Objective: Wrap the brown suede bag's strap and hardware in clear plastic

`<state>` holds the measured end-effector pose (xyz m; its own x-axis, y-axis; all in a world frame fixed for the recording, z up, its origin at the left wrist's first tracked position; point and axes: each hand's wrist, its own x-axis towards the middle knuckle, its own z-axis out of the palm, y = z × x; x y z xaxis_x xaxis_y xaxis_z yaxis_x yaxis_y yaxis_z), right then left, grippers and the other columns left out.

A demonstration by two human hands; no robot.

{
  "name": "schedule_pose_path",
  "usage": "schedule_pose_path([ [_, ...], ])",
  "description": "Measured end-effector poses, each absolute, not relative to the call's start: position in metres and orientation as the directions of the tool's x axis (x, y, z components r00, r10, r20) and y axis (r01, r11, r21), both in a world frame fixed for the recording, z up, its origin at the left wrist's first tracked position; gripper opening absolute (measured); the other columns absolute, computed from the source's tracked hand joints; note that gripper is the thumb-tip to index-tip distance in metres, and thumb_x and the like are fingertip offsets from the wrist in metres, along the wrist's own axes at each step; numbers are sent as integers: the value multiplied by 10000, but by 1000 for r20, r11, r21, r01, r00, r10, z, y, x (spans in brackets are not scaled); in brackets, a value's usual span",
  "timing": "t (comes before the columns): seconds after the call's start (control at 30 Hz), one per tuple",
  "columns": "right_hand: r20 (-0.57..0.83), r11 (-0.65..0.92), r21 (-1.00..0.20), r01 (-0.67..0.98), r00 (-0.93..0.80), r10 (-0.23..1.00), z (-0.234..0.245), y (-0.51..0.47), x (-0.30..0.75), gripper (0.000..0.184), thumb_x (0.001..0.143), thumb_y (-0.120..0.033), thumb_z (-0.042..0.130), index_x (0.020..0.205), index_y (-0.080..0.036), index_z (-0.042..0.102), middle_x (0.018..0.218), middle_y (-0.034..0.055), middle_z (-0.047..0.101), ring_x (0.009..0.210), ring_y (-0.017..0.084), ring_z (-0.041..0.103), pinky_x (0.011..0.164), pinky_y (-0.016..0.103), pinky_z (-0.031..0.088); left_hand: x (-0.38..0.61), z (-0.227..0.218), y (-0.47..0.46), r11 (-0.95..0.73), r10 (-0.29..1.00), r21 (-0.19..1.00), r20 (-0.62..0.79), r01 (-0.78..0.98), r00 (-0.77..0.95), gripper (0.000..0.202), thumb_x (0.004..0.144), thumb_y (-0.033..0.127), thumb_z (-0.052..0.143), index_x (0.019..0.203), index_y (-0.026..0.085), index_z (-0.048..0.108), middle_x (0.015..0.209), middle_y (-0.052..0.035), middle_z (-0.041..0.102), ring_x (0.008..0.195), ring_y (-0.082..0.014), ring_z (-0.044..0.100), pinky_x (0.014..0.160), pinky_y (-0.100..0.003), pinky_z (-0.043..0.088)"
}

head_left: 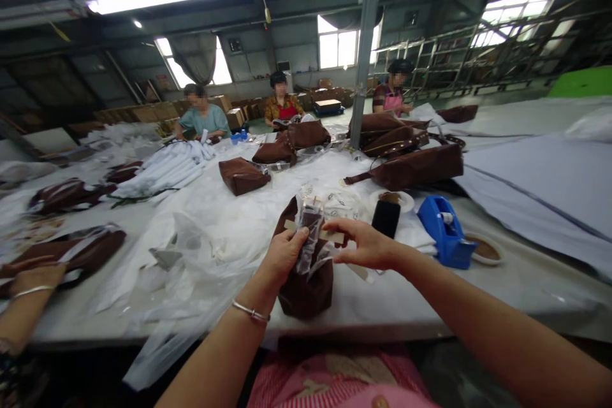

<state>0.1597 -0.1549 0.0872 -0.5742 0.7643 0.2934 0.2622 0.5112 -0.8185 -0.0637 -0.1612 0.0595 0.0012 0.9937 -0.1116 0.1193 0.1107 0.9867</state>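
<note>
A brown leather-look bag (306, 296) stands on the table edge right in front of me. My left hand (287, 252) is closed on a brown strap end (312, 220) with a metal buckle, wrapped in clear plastic and lying over the bag. My right hand (361, 242) pinches a beige strip (332, 236), which seems to pass behind or around the wrapped strap. Loose clear plastic hangs below the right fingers. To the right of my hands lie a black phone (386, 218) and a blue tape dispenser (444, 233).
A tape roll (485, 248) lies beside the dispenser. More brown bags (415, 166) are piled by a grey post (367, 44). Plastic sheeting (191, 268) spreads to the left. A co-worker's hand (38, 277) rests on another bag at far left; several people work across the table.
</note>
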Motion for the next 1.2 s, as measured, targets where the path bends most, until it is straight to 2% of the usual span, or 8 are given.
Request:
schedule_pose_path([
  [0.13,467,836,-387,389,-699,542,117,-158,150,193,917,-162,552,1026,-138,709,969,97,656,866,166,603,808,282,480,-62,61,-163,52,998,968,-58,245,16,512,799,617,668,794,106,680,737,-99,678,636,-177,595,546,-261,415],
  [0.27,396,879,-119,462,-790,469,139,-138,123,106,853,-171,643,826,-170,745,1096,90,689,1048,240,595,948,375,391,-59,70,-165,-53,996,923,22,382,85,405,825,525,661,754,129,704,702,-75,668,618,-167,559,541,-257,372],
  [0.37,289,830,-359,426,-795,533,143,-122,112,123,750,-91,673,778,-178,756,1129,61,705,1093,235,611,1005,375,360,-62,79,-168,-124,988,880,67,459,138,310,830,434,653,744,143,719,660,-58,644,601,-162,531,538,-262,335],
  [0.47,189,694,-584,422,-760,621,138,-114,111,204,718,-53,621,815,-160,764,879,31,730,842,157,658,837,270,455,-66,86,-175,-143,980,864,56,483,190,306,831,430,642,756,143,720,649,-55,637,587,-163,529,528,-266,329],
  [0.67,177,563,-699,442,-655,735,127,-119,111,213,722,-83,604,905,-115,707,831,27,724,751,136,660,677,205,484,-64,80,-182,-104,977,891,10,443,211,428,873,561,574,880,162,727,732,-49,677,647,-170,594,555,-254,403],
  [0.87,66,541,-659,522,-677,733,147,-116,110,294,749,-117,635,1032,-110,717,893,44,727,773,144,648,697,216,468,-60,72,-177,-141,984,835,60,531,167,419,891,491,565,673,145,658,569,-25,557,517,-126,470,482,-270,280],
  [1.03,-168,674,-381,633,-765,622,173,-112,102,314,785,-120,623,1065,-141,764,929,37,735,794,134,637,699,187,424,-60,71,-173,-159,980,805,56,572,193,345,902,423,557,788,142,721,574,-4,555,504,-110,456,488,-262,288],
  [1.2,-239,684,-334,648,-761,604,177,-109,102,321,776,-154,662,1080,-143,765,871,31,734,731,129,612,658,195,398,-57,67,-171,-177,971,798,48,575,233,320,911,405,548,873,156,746,646,-17,598,557,-117,511,519,-256,316],
])
